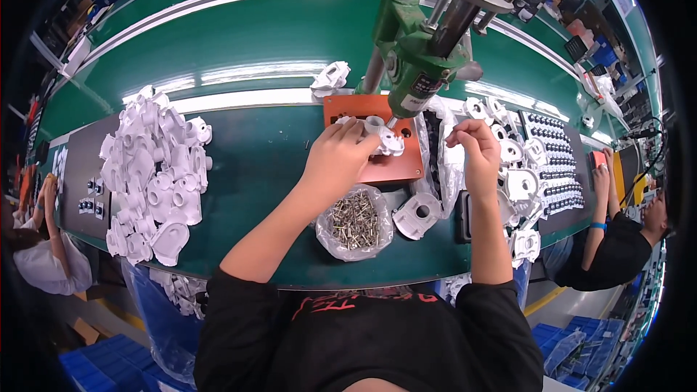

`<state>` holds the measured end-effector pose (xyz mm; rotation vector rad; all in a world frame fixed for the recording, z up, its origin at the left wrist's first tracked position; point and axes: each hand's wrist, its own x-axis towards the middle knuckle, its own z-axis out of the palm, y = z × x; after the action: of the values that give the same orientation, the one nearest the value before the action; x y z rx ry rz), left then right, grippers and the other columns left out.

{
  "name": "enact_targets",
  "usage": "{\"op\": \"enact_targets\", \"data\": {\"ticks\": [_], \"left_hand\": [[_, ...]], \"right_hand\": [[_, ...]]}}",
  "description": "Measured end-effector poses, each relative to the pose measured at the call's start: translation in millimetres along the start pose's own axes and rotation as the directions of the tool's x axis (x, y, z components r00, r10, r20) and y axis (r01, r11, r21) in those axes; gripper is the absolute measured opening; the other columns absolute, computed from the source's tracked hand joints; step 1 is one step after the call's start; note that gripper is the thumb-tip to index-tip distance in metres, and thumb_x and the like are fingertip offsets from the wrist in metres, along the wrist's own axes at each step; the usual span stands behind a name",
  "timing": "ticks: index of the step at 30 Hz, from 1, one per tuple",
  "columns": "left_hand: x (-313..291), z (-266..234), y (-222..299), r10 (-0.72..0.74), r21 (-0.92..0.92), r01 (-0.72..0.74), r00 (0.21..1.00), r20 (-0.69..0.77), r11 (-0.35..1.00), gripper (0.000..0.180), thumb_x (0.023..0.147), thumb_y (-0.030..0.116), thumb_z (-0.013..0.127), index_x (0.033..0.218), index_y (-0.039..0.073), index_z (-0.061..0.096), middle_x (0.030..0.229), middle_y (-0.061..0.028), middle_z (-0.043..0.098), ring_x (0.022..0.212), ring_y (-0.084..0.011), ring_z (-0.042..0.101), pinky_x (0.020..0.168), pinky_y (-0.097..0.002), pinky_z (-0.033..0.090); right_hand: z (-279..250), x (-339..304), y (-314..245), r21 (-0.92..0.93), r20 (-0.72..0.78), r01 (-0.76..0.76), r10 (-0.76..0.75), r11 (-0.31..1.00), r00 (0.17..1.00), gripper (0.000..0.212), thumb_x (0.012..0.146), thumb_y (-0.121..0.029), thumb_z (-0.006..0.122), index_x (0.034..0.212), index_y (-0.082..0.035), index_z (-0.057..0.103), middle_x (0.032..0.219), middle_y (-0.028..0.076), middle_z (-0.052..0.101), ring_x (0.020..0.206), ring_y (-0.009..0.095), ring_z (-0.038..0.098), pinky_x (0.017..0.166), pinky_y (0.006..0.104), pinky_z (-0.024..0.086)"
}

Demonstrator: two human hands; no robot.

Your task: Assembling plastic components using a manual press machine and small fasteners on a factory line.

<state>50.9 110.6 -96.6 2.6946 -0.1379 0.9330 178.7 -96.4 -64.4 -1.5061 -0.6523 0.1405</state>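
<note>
My left hand [337, 151] is closed on a white plastic housing [390, 142], pressing it onto an orange fixture plate [403, 168]. Over that part stands a green press head [421, 76], its tip close to the housing. To the right of the plate, my right hand [475, 147] is raised with thumb and forefinger drawn together; anything between them is too small to make out. A clear plastic bag of small metal pins or screws [354, 223] sits in front of the plate. Beside it lies another white housing [417, 215].
A tall heap of white housings [156, 181] covers the left of the green table. More white parts [519, 185] lie at right, beside rows of small black-and-white pieces [553, 163]. One white part [331, 78] rests behind the plate. Other people work at both sides.
</note>
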Motion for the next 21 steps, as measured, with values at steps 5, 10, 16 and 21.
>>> {"op": "enact_targets", "data": {"ticks": [5, 10, 16, 21], "left_hand": [[1, -1, 2, -0.018, -0.084, 0.017, 1.0, -0.008, 0.996, 0.019, 0.074, 0.009, 0.062, 0.089, 0.004, 0.053, 0.1, -0.0211, 0.062, 0.102, -0.0341, 0.06, 0.091, -0.0432, 0.046], [0, -3, -1, -0.03, -0.163, 0.036, 0.999, 0.039, 0.986, 0.019, 0.077, 0.013, 0.064, 0.091, 0.004, 0.053, 0.104, -0.0222, 0.061, 0.105, -0.0353, 0.058, 0.092, -0.0435, 0.045], [-1, 11, -1, -0.013, -0.078, 0.011, 1.0, -0.02, 0.997, 0.016, 0.078, 0.016, 0.064, 0.086, 0.005, 0.055, 0.105, -0.0237, 0.061, 0.105, -0.0356, 0.058, 0.092, -0.0431, 0.044], [-5, 16, -5, -0.009, -0.017, 0.009, 1.0, 0.015, 1.0, 0.014, 0.078, 0.015, 0.062, 0.085, 0.004, 0.058, 0.108, -0.0254, 0.059, 0.109, -0.0361, 0.056, 0.094, -0.0438, 0.043]], "right_hand": [[-1, 5, 14, -0.009, 0.024, -0.042, 0.043, 0.999, 0.999, 0.01, 0.085, -0.002, 0.049, 0.09, 0.003, 0.055, 0.08, 0.007, 0.059, 0.077, 0.014, 0.057, 0.071, 0.0271, 0.045], [-2, 18, 30, -0.565, 0.05, 0.025, 0.004, 0.824, 0.999, 0.014, 0.082, -0.005, 0.055, 0.094, 0.0, 0.06, 0.087, 0.008, 0.06, 0.08, 0.018, 0.057, 0.072, 0.0304, 0.046], [-15, 33, 85, -0.9, 0.271, 0.239, 0.038, 0.363, 0.962, 0.019, 0.072, -0.012, 0.063, 0.089, -0.003, 0.063, 0.091, 0.014, 0.06, 0.09, 0.034, 0.055, 0.078, 0.0438, 0.046], [-14, 39, 80, -0.94, 0.285, 0.25, 0.134, 0.233, 0.949, 0.022, 0.069, -0.013, 0.068, 0.088, -0.004, 0.061, 0.088, 0.014, 0.059, 0.092, 0.034, 0.054, 0.078, 0.0425, 0.046]]}}
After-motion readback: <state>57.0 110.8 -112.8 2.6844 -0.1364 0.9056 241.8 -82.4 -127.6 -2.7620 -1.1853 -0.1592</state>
